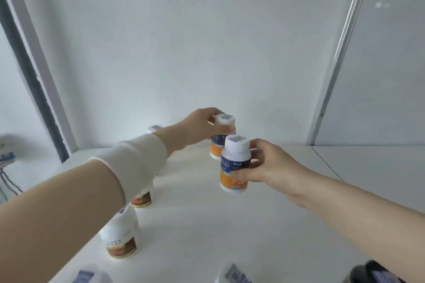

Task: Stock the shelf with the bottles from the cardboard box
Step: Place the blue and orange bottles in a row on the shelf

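Fingers of the left hand (201,125) pinch the cap of a white-capped plastic bottle with a blue-and-orange label (217,146), just beyond the right hand (264,165), whose fingers grip its twin (233,164) over the white shelf (230,225); brown-labelled white bottles (122,236) stand left of them, print blurred.

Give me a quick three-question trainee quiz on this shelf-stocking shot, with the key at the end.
1. True or false: the left hand holds the far bottle while the right hand holds the near bottle.
2. The near bottle's label is: A green, B blue and orange, C black.
3. Fill in: the brown-label bottles stand toward the shelf's ____ side.

Key: 1 true; 2 B; 3 left.
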The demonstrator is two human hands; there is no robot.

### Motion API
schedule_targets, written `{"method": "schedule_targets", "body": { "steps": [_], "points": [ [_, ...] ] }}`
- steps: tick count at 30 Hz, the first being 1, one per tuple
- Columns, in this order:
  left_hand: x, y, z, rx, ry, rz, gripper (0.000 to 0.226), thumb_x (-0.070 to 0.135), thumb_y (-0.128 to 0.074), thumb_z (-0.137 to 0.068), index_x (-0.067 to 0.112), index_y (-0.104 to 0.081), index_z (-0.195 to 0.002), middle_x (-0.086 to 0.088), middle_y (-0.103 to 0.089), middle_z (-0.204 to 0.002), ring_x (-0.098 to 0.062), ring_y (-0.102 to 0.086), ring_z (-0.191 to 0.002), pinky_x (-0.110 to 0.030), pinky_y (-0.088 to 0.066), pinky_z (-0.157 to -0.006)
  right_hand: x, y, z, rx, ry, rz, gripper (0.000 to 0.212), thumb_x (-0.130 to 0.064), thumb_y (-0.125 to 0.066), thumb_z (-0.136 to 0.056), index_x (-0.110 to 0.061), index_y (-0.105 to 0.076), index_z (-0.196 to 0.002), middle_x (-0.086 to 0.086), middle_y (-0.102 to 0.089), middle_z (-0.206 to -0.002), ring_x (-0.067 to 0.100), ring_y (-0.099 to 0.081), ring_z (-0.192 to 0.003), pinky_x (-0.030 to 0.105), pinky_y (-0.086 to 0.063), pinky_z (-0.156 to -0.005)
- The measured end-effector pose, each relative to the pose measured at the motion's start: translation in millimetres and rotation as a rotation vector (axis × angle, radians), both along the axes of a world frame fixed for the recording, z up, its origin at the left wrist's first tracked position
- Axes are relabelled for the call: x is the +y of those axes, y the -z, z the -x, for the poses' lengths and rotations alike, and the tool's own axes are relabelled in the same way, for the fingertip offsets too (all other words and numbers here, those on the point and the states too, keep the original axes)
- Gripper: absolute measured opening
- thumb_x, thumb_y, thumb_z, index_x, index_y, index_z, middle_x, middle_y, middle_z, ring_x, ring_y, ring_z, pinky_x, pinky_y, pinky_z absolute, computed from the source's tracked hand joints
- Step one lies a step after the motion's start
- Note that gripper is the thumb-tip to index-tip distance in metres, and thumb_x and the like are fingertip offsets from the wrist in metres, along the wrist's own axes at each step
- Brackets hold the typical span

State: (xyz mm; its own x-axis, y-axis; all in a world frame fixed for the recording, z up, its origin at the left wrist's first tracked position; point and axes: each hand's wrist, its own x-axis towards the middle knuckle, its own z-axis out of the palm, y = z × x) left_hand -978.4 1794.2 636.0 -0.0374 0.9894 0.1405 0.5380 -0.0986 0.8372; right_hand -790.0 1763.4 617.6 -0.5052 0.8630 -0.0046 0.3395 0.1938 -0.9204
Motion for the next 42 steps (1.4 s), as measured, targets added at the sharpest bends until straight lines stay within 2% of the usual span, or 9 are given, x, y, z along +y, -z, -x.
{"method": "schedule_targets", "body": {
  "steps": [4, 9, 19, 25, 27, 29, 31, 37, 42],
  "points": [
    [38.5, 23.2, 18.5, 0.071, -0.044, 0.069, 0.03, 0.031, -0.074, -0.076, 0.024, -0.059, -0.101, 0.001, -0.062, -0.101, -0.013, -0.06, -0.084, -0.029, -0.051, -0.081, 35.8, 25.2, 29.1, -0.116, 0.006, -0.031, 0.051, -0.012, -0.081, -0.065, -0.017, -0.051, -0.106, -0.001, -0.062, -0.111, 0.019, -0.062, -0.1, 0.034, -0.05, -0.087],
    [62.2, 44.0, 33.2, 0.081, -0.114, 0.144, 0.031, 0.026, -0.074, -0.074, 0.021, -0.058, -0.101, -0.002, -0.063, -0.103, -0.022, -0.063, -0.097, -0.041, -0.052, -0.092, 69.6, 46.7, 46.5, -0.161, 0.019, -0.046, 0.053, -0.014, -0.081, -0.064, -0.022, -0.044, -0.101, -0.004, -0.056, -0.107, 0.018, -0.058, -0.098, 0.03, -0.048, -0.082],
    [84.6, 51.6, 38.1, 0.07, -0.117, 0.19, 0.035, 0.023, -0.073, -0.076, 0.016, -0.057, -0.106, -0.002, -0.06, -0.103, -0.023, -0.063, -0.098, -0.041, -0.052, -0.092, 91.0, 62.0, 69.9, -0.227, -0.017, -0.045, 0.056, -0.017, -0.08, -0.065, -0.021, -0.039, -0.103, -0.006, -0.053, -0.107, 0.015, -0.055, -0.097, 0.021, -0.044, -0.07],
    [85.9, 53.5, 37.9, 0.106, -0.108, 0.199, 0.041, 0.025, -0.073, -0.077, 0.016, -0.053, -0.112, -0.003, -0.06, -0.108, -0.022, -0.061, -0.098, -0.04, -0.051, -0.093, 86.4, 60.3, 72.9, -0.243, -0.012, -0.048, 0.058, -0.017, -0.077, -0.069, -0.017, -0.039, -0.113, -0.002, -0.052, -0.114, 0.016, -0.054, -0.097, 0.021, -0.044, -0.072],
    [85.4, 51.2, 37.2, 0.109, -0.103, 0.207, 0.05, 0.028, -0.073, -0.077, 0.017, -0.049, -0.119, -0.001, -0.056, -0.11, -0.02, -0.057, -0.093, -0.037, -0.05, -0.091, 83.9, 55.4, 73.4, -0.237, -0.018, -0.042, 0.066, -0.02, -0.078, -0.069, -0.016, -0.038, -0.122, -0.002, -0.051, -0.12, 0.016, -0.054, -0.104, 0.023, -0.044, -0.081],
    [83.6, 46.1, 37.5, 0.133, -0.106, 0.21, 0.059, 0.031, -0.072, -0.078, 0.018, -0.043, -0.127, 0.0, -0.052, -0.114, -0.019, -0.053, -0.096, -0.034, -0.046, -0.088, 82.1, 48.3, 72.0, -0.208, -0.015, -0.04, 0.067, -0.024, -0.078, -0.071, -0.018, -0.039, -0.125, -0.008, -0.051, -0.114, 0.009, -0.055, -0.101, 0.021, -0.045, -0.083],
    [79.2, 38.7, 38.9, 0.171, -0.098, 0.205, 0.064, 0.034, -0.071, -0.079, 0.018, -0.039, -0.132, 0.0, -0.05, -0.119, -0.019, -0.051, -0.102, -0.032, -0.043, -0.089, 79.4, 38.4, 67.5, -0.168, 0.006, -0.074, 0.056, -0.028, -0.075, -0.074, -0.023, -0.042, -0.12, -0.016, -0.049, -0.102, -0.002, -0.053, -0.087, 0.01, -0.044, -0.071],
    [31.4, -3.9, 42.7, 0.483, -0.1, 0.159, 0.057, 0.04, -0.063, -0.084, 0.015, -0.042, -0.131, -0.002, -0.051, -0.13, -0.019, -0.05, -0.115, -0.026, -0.037, -0.09, 61.4, 6.6, 42.7, -0.192, 0.137, -0.237, 0.063, -0.043, -0.06, -0.084, -0.019, -0.037, -0.137, -0.002, -0.04, -0.139, 0.012, -0.042, -0.123, 0.024, -0.034, -0.09],
    [-45.7, -38.1, 26.5, 1.031, -0.166, 0.062, 0.053, 0.04, -0.055, -0.09, 0.018, -0.038, -0.135, -0.003, -0.053, -0.127, -0.024, -0.052, -0.114, -0.033, -0.039, -0.088, 17.0, -19.2, 23.3, -0.401, 0.172, -0.433, 0.053, -0.037, -0.049, -0.092, -0.014, -0.034, -0.137, 0.005, -0.035, -0.143, 0.021, -0.039, -0.128, 0.032, -0.036, -0.101]
  ]
}}
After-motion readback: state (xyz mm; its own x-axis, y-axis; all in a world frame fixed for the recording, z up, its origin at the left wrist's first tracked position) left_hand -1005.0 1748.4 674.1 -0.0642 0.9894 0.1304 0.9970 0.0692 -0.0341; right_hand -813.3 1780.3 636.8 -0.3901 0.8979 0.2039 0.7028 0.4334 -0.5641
